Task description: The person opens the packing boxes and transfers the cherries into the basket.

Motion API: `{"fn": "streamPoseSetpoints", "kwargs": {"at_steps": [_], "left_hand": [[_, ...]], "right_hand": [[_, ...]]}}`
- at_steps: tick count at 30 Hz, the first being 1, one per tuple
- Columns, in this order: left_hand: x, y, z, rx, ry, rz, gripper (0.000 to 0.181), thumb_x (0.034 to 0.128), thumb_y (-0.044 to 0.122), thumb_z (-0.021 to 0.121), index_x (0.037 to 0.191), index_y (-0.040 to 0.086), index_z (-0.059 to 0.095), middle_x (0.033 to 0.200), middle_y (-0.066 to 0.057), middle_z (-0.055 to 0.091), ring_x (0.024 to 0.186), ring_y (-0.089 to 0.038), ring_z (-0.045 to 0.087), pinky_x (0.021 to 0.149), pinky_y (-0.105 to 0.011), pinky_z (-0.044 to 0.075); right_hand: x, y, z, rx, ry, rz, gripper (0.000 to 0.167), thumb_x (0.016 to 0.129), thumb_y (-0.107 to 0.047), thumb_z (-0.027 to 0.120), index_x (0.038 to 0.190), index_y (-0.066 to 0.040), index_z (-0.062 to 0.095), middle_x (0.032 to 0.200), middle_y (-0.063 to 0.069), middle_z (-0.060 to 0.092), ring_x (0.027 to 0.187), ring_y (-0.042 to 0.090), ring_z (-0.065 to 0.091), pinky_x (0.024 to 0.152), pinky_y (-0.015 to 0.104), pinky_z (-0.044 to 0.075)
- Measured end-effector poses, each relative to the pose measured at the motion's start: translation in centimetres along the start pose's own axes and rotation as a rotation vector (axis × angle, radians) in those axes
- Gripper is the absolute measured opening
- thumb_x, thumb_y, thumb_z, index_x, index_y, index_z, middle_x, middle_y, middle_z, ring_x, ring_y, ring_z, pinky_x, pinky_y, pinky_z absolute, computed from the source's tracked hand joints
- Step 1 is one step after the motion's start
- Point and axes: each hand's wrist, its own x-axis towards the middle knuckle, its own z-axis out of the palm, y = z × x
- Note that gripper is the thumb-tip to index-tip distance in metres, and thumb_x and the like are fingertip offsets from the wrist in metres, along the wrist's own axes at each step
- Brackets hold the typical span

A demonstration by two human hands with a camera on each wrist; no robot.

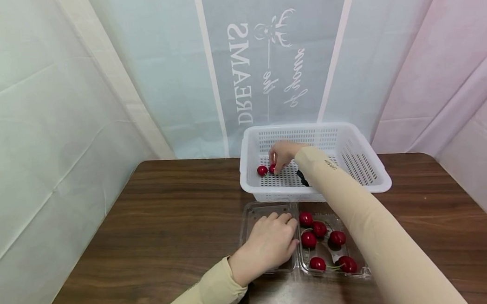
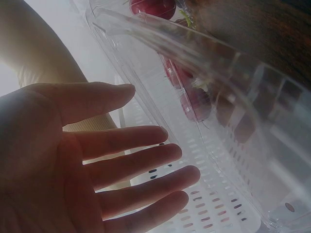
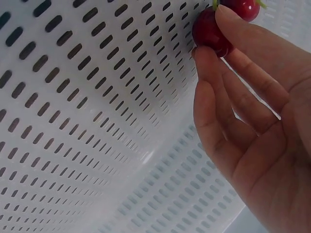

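Inside the white perforated basket, my right hand pinches a red cherry between thumb and fingertips, close to the basket floor. Another cherry lies beside it, to the left in the head view. My left hand rests over the lid half of a clear plastic clamshell box. Its fingers are extended and spread in the left wrist view, with nothing held. Several cherries, some with green stems, lie in the right half of the box.
The basket stands at the back of the brown wooden table, directly behind the clamshell box. A grey curtain with white lettering hangs behind it, and pale cloth hangs at the sides. My right forearm crosses over the basket's front rim.
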Motion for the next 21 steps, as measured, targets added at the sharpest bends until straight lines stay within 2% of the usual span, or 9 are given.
{"fn": "streamPoseSetpoints", "kwargs": {"at_steps": [8, 21], "left_hand": [[-0.03, -0.03, -0.18, -0.004, -0.003, -0.002, 0.029, 0.0841, 0.039, 0.066, 0.102, 0.017, 0.067, 0.107, 0.002, 0.066, 0.087, -0.015, 0.062, 0.068, -0.03, 0.05], [0.0, -0.01, -0.09, 0.0, 0.007, -0.004, 0.029, 0.0832, 0.04, 0.067, 0.1, 0.017, 0.067, 0.103, 0.003, 0.066, 0.084, -0.014, 0.062, 0.065, -0.029, 0.049]], "right_hand": [[-0.45, -0.32, -0.09, 0.006, -0.01, -0.008, 0.028, 0.072, -0.016, 0.082, 0.095, -0.011, 0.066, 0.096, 0.006, 0.067, 0.08, 0.017, 0.064, 0.067, 0.025, 0.053], [-0.87, -0.74, -0.24, 0.008, -0.029, -0.007, 0.031, 0.074, -0.014, 0.08, 0.101, -0.009, 0.066, 0.097, 0.007, 0.068, 0.078, 0.014, 0.064, 0.068, 0.024, 0.052]]}}
